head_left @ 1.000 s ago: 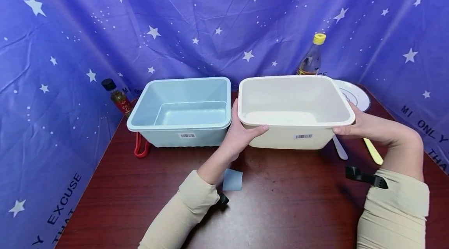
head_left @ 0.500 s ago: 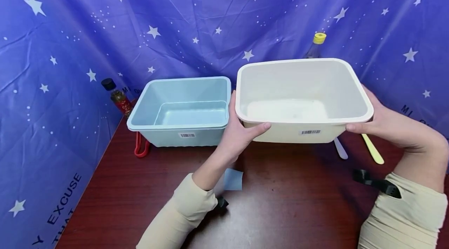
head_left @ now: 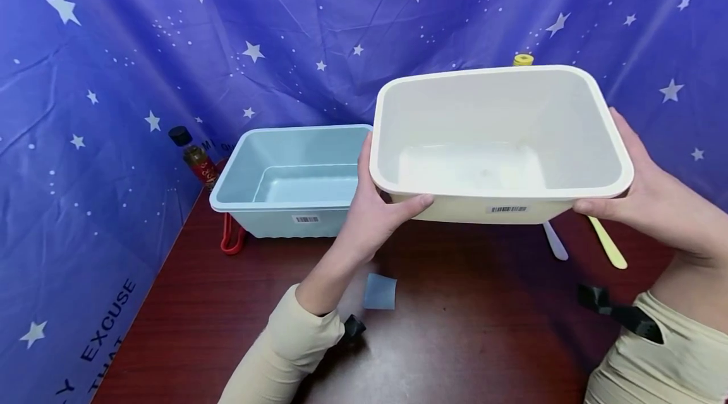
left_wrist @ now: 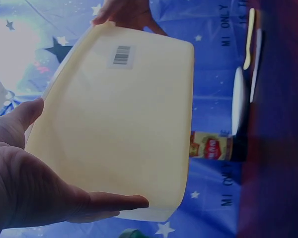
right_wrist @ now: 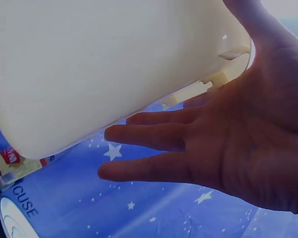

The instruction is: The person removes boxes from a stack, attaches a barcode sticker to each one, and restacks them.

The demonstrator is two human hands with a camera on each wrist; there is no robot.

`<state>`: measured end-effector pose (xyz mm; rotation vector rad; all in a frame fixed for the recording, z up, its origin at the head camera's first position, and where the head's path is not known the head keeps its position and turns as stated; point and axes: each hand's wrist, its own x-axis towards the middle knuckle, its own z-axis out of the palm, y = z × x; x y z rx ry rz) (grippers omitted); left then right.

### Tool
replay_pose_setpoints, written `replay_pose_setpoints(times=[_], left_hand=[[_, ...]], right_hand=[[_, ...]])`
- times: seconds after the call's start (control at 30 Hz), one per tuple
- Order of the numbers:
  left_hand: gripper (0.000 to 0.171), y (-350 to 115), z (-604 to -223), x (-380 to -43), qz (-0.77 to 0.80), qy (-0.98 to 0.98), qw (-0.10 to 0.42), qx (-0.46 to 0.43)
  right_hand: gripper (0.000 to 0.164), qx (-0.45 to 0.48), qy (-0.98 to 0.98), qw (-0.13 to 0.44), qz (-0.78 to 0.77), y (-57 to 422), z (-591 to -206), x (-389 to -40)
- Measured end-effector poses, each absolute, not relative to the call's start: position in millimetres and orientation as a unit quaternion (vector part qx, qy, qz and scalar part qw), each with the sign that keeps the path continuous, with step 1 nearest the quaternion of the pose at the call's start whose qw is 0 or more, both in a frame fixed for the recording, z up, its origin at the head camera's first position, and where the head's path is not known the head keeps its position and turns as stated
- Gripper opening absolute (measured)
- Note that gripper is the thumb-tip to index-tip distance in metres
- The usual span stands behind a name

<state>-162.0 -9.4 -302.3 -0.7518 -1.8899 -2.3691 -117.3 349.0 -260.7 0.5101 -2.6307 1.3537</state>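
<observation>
A white plastic bin [head_left: 483, 107] with a barcode sticker hangs above the table, tilted with its right end higher. My left hand [head_left: 366, 220] grips its left end, thumb on the front wall under the rim and fingers along the end wall. At the other end, my right hand [head_left: 648, 192] holds it with the thumb at the front corner; in the right wrist view the fingers [right_wrist: 149, 134] reach out beneath the rim. The inside of the bin holds nothing visible. A light blue bin [head_left: 267, 224] stands on the table to the left, partly covered by my left hand.
A black-capped bottle [head_left: 199, 160] and a red looped object [head_left: 230, 239] lie left of the blue bin. Behind the white bin are a yellow-capped bottle [head_left: 522, 60] and a plate [left_wrist: 237, 101]. Grey [head_left: 555, 243] and yellow handles [head_left: 608, 246] lie right; a blue square [head_left: 380, 292] lies in front.
Both hands have lifted the white bin off the table, up and towards the camera, with the right end swinging outward. It now covers more of the yellow-capped bottle. The blue bin stays put.
</observation>
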Motion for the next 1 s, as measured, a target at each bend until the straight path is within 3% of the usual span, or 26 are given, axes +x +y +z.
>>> replay_pose_setpoints(times=[0.5, 0.73, 1.0], left_hand=[[0.120, -48.2, -278.6, -160.0, -0.756, -0.611, 0.004, -0.234], [0.119, -65.8, -267.9, -160.0, -0.761, -0.594, 0.016, -0.260], [0.117, -94.3, -265.9, -166.1, -0.757, -0.586, 0.034, -0.289]], right_hand=[[0.126, 0.218, -0.836, 0.118, 0.489, 304.5, -237.2, -110.6], [0.121, 0.244, -0.717, 0.111, 0.643, 280.8, -236.8, -106.4], [0.119, 0.250, -0.745, 0.129, 0.605, 250.5, -235.8, -116.4]])
